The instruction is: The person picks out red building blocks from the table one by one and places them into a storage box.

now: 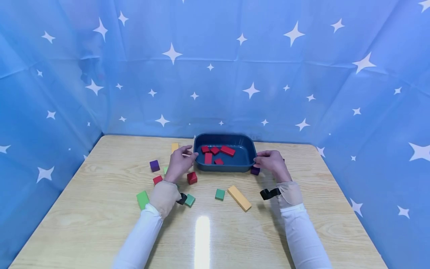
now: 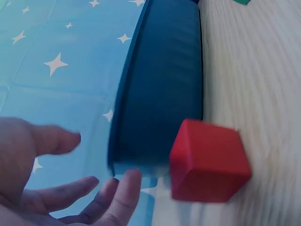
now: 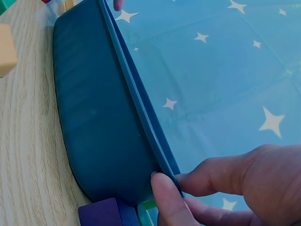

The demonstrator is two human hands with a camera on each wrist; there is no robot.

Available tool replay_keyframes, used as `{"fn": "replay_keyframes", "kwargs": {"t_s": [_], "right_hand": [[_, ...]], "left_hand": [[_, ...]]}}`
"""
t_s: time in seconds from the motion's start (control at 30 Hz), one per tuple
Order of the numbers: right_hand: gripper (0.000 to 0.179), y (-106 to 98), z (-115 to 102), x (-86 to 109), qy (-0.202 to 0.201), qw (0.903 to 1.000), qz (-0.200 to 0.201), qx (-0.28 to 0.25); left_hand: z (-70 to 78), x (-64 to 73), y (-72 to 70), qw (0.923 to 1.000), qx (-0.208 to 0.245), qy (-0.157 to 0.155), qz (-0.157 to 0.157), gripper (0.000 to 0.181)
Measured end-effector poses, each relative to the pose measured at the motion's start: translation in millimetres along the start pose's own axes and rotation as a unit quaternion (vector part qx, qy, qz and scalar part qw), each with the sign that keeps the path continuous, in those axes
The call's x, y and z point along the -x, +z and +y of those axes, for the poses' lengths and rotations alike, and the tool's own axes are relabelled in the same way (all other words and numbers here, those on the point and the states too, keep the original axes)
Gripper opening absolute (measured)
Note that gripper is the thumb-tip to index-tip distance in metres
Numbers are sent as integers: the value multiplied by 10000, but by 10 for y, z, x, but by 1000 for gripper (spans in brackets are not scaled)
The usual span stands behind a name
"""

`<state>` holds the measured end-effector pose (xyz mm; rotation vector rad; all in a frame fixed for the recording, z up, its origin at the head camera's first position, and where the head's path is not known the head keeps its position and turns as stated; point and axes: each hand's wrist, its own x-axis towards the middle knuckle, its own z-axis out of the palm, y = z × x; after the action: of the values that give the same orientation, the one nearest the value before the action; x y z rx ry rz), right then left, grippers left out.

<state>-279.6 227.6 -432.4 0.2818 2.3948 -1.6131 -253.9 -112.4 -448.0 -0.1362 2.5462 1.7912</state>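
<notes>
A dark blue bin (image 1: 226,168) stands at the back of the table with several red blocks (image 1: 228,151) inside. My right hand (image 1: 273,163) pinches its right rim between thumb and fingers, as the right wrist view shows the rim (image 3: 149,127) between them. At the opposite end is my left hand (image 1: 180,161), fingers (image 2: 128,193) spread apart and fingertips right by the bin's corner. A red cube (image 2: 209,162) lies on the table near that corner. Beside the right end, under my right hand, sits a purple block (image 3: 106,214).
Left of the bin lie a purple cube (image 1: 154,166), a yellow block (image 1: 175,147) and a light green block (image 1: 142,200). In front are green cubes (image 1: 220,194) and a long yellow block (image 1: 239,198). A blue star-patterned curtain (image 1: 215,74) hangs behind the table.
</notes>
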Motion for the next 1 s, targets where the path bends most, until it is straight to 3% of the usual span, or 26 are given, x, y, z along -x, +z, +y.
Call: {"fn": "replay_keyframes", "kwargs": {"t_s": [0.13, 0.27, 0.4, 0.53, 0.67, 1.0], "right_hand": [[45, -14, 9, -3, -13, 10000, -14, -12], [44, -19, 17, -14, 35, 10000, -26, -44], [44, -19, 12, -15, 51, 9999, -53, -95], [43, -18, 0, -16, 50, 9999, -22, -120], [42, -17, -8, -25, 45, 9999, 29, -112], [42, -2, -14, -24, 62, 9998, 15, -174]], "left_hand": [[79, 43, -102, 9975, -620, 256, -209, 66], [150, 78, -211, 9903, -1230, 424, -485, 77], [195, 122, -318, 9720, -2160, 535, -755, 84], [210, 162, -381, 9437, -3086, 519, -1074, 90], [209, 179, -390, 9195, -3617, 467, -1467, 92], [87, 197, -169, 8941, -3951, 503, -2049, 86]]}}
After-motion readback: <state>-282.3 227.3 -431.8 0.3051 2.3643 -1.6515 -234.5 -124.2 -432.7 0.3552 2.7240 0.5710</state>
